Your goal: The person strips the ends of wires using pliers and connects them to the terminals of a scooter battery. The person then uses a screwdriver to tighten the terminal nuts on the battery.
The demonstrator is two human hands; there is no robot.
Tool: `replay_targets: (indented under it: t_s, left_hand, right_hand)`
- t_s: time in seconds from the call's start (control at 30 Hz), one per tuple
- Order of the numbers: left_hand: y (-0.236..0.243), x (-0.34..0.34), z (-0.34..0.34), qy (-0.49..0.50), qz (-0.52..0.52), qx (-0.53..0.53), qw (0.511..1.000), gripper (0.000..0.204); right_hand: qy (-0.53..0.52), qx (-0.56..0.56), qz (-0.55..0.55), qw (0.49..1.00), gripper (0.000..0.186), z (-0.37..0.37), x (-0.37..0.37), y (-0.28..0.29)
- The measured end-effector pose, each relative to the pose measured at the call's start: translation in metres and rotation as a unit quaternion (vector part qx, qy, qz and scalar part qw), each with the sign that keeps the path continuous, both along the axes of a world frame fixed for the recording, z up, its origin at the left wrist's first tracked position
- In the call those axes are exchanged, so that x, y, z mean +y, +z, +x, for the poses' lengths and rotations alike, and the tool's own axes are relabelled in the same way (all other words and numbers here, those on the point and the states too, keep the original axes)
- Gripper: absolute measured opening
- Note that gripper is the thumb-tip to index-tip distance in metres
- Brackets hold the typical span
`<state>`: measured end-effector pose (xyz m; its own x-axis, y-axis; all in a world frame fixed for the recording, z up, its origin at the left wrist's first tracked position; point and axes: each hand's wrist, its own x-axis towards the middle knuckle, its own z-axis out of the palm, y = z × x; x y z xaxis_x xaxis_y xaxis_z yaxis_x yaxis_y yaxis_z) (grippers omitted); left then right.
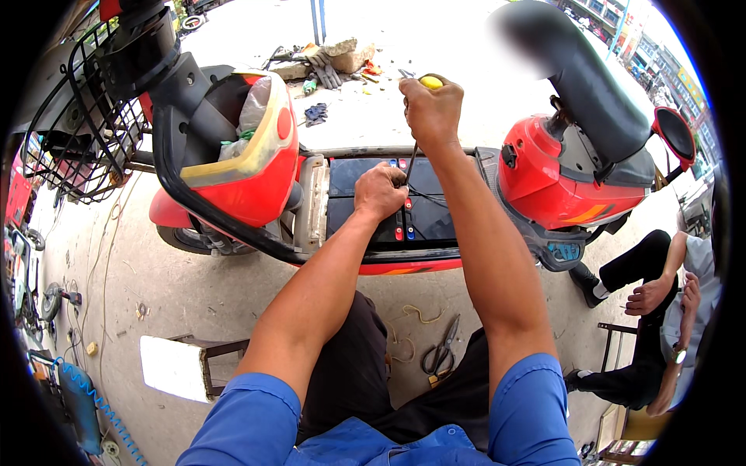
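A red electric scooter stands across the view with its footboard open, showing black batteries with red and blue terminals. My right hand grips the yellow handle of a screwdriver held upright over the batteries. The thin shaft runs down to my left hand, which pinches its lower end at the battery tops. Black wires lie across the batteries beside that hand.
Scissors and wire scraps lie on the concrete by my knees. A white stool is at lower left. Another person sits at right. The scooter's wire basket is upper left; gloves and rubble lie beyond.
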<state>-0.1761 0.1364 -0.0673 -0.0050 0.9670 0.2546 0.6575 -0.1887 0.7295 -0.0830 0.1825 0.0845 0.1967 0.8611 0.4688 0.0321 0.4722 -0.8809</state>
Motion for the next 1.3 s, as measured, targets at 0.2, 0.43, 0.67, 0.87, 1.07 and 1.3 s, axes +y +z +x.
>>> replay_targets:
  t_s: [0.2, 0.43, 0.67, 0.87, 1.07, 1.3]
  left_hand:
    - [-0.001, 0.000, 0.001, 0.001, 0.011, 0.002, 1.000, 0.019]
    - [-0.002, 0.001, 0.002, 0.002, 0.013, 0.000, 1.000, 0.019]
    - [0.001, -0.001, 0.002, 0.006, 0.017, 0.004, 1.000, 0.018]
    - [0.001, -0.001, 0.002, 0.005, 0.013, 0.010, 1.000, 0.017]
    - [0.001, -0.001, 0.001, 0.001, 0.012, 0.012, 1.000, 0.018]
    - [-0.001, 0.001, 0.001, 0.001, 0.009, 0.005, 1.000, 0.019]
  right_hand:
    - [-0.007, 0.007, 0.014, 1.000, 0.023, 0.000, 0.005, -0.004]
    - [0.082, -0.008, -0.021, 0.996, 0.021, 0.011, -0.003, 0.004]
    - [0.187, -0.008, -0.064, 0.980, 0.021, 0.025, -0.010, 0.010]
    - [0.109, 0.026, -0.039, 0.993, 0.023, 0.012, -0.009, 0.003]
    - [0.050, 0.006, -0.008, 0.999, 0.024, 0.010, 0.002, -0.005]
    - [0.043, 0.015, -0.007, 0.999, 0.024, 0.008, 0.001, -0.005]
